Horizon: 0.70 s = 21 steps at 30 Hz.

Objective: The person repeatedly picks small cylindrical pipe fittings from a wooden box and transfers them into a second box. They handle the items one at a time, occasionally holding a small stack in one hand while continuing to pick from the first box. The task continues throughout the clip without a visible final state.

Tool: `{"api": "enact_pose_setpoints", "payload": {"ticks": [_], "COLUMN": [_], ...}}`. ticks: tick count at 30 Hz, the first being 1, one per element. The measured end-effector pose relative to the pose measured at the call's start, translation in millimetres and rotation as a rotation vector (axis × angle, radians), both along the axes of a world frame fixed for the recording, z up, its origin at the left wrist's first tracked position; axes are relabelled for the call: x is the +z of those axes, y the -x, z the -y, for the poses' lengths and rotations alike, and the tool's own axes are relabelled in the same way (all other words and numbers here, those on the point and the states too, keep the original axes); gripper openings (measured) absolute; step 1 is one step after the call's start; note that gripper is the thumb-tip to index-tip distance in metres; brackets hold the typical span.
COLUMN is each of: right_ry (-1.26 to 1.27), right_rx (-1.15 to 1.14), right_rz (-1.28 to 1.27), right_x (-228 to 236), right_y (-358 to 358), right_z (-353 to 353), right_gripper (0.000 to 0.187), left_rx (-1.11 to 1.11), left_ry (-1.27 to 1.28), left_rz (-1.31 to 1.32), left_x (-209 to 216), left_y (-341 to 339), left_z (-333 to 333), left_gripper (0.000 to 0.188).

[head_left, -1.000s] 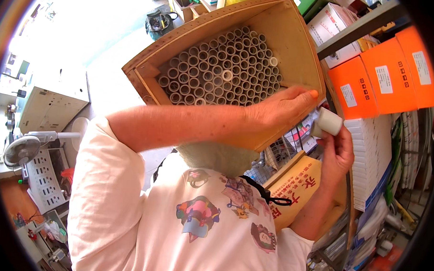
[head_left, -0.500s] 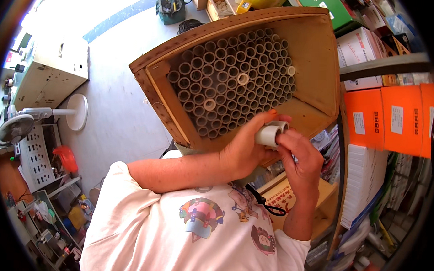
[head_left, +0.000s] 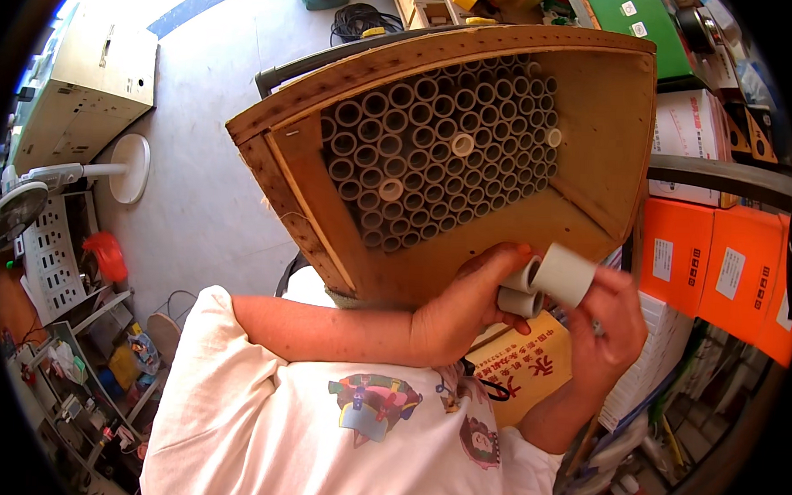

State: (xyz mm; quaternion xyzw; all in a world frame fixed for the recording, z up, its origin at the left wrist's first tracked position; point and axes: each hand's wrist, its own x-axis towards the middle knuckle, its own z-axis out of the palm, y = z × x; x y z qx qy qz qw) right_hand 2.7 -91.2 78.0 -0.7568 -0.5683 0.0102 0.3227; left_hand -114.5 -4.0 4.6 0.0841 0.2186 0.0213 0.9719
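My left hand (head_left: 473,298) is closed around two short grey plastic pipe pieces (head_left: 518,302), their open ends facing right. With the fingers of my right hand (head_left: 611,325) I grip another short pale pipe piece (head_left: 564,275), tilted and overlapping the left hand's pieces in view. Whether they touch, I cannot tell. Both hands are at the near right edge of a wooden box (head_left: 285,175). Inside it, many grey pipe pieces (head_left: 391,146) stand on end in tight rows, a few of them with whiter rims (head_left: 462,144).
A yellow-brown printed board (head_left: 540,362) lies below my hands. Orange boxes (head_left: 749,260) and a white stack stand at the right, beside a metal bar (head_left: 721,175). On the left are a white fan (head_left: 18,210), a cabinet (head_left: 87,97) and a cluttered shelf.
My right hand has moved right and lifted a pipe piece clear of its fingers' earlier spot at my left hand. The whole view has shifted, and the box looks nearer.
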Motion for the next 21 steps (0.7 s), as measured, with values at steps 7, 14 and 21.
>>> {"api": "enact_pose_setpoints", "payload": {"ticks": [7,14,21], "right_ry": [0.098,0.142,0.210], "right_rx": [-0.068,-0.017,0.074], "right_rz": [-0.115,0.061,0.139], "right_x": [-55.6,-103.1,-139.8], "right_y": [-45.3,-54.1,-50.9], "right_z": [-79.1,-151.6,-168.9], "right_gripper": [0.017,0.018,0.022], "left_rx": [-0.038,-0.049,-0.026], "left_ry": [-0.027,-0.024,-0.009], "left_rz": [0.016,0.057,0.062], "left_x": [2.4,4.8,7.3], "left_y": [1.2,3.8,5.5], "left_z": [-0.7,-6.6,-7.8], "left_gripper": [0.039,0.038,0.036]}}
